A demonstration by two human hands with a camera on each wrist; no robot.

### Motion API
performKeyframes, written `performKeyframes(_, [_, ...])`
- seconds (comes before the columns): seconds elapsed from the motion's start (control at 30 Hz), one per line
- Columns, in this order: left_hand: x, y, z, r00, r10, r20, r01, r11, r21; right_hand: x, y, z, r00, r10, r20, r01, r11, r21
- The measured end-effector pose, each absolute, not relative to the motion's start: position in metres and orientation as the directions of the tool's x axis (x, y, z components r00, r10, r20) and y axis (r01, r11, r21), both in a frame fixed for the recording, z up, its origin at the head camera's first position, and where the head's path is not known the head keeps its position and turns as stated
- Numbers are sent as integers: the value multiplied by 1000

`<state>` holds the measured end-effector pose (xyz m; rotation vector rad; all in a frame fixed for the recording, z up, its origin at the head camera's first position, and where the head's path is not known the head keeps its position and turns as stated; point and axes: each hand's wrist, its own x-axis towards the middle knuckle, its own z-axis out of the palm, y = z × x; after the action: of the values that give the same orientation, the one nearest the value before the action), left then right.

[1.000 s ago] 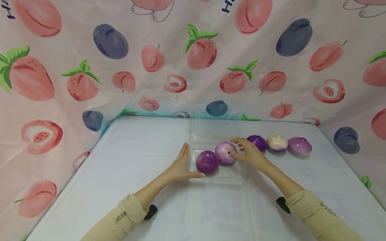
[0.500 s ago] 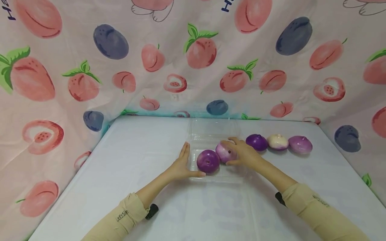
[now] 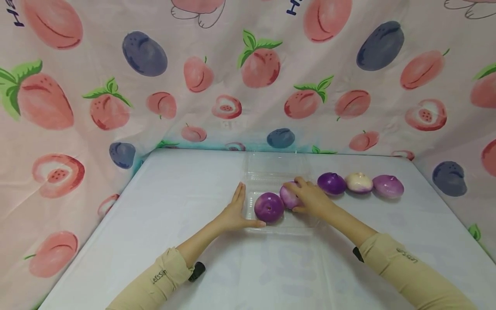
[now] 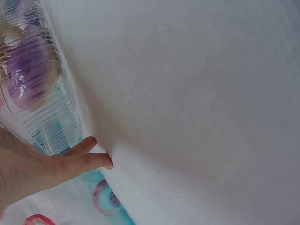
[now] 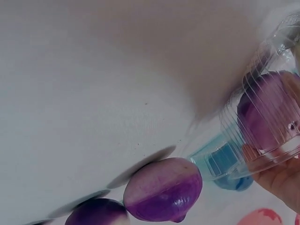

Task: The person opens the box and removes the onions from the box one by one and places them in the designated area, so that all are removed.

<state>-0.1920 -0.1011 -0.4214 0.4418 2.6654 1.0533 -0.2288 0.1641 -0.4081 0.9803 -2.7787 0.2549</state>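
The pale purple onion [image 3: 286, 198] sits just left of the right hand [image 3: 311, 199], which curls round it; the left hand [image 3: 234, 217], spread wide, is farther away.

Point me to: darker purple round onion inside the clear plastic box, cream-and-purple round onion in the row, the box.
Darker purple round onion [image 3: 269, 207]: head view, middle of upper side.
Cream-and-purple round onion [image 3: 359, 182]: head view, pale upper side.
Clear plastic box [image 3: 277, 163]: head view, bare far panel.
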Motion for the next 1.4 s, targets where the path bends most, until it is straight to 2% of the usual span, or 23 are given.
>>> performKeyframes(0.2, [-192, -101, -421, -926, 360, -114, 186, 698, 692, -229, 171, -404, -763, -601, 236, -645, 733, -218])
performKeyframes(0.33, [-193, -100, -422, -925, 363, -114, 189, 697, 691, -227, 175, -398, -789, -575, 216, -614, 724, -315])
performKeyframes(0.53, [-192, -101, -422, -926, 360, -113, 188, 700, 689, -228, 180, -397, -812, -550, 197, -578, 711, -401])
performKeyframes(0.77, [-189, -100, -419, -926, 361, -112, 189, 699, 689, -226, 186, -401, -794, -538, 284, -606, 659, -446])
performKeyframes(1.0, [-190, -99, -420, -926, 361, -109, 189, 696, 693, -225, 188, -401, -764, -525, 376, -645, 634, -426])
performKeyframes(1.2, [-191, -99, -420, -929, 355, -109, 185, 697, 693, -221, 189, -397, -755, -514, 407, -655, 628, -421])
performKeyframes(1.4, [-192, -98, -420, -929, 353, -112, 188, 711, 678, -210, 194, -392, -778, -496, 385, -628, 630, -457])
